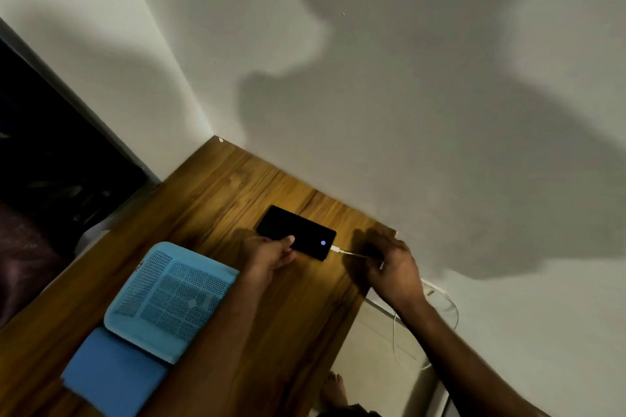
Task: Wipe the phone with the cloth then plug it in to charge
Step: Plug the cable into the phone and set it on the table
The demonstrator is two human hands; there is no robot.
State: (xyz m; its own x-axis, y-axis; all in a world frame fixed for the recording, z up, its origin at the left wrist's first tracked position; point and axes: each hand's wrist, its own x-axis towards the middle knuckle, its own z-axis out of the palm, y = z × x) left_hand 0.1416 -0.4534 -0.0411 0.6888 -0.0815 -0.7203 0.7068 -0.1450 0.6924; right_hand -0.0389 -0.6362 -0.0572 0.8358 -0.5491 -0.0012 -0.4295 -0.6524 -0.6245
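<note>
Head view: left hand grips the phone; right hand pinches the plugged-in cable.

Phone under my left hand: glossy black glass. Cable at my right hand: smooth white plastic. Table: wood-grain top, slight sheen. Tray near left: perforated light-blue plastic. Cloth: matt blue fabric. Wall: matt paint.
</note>
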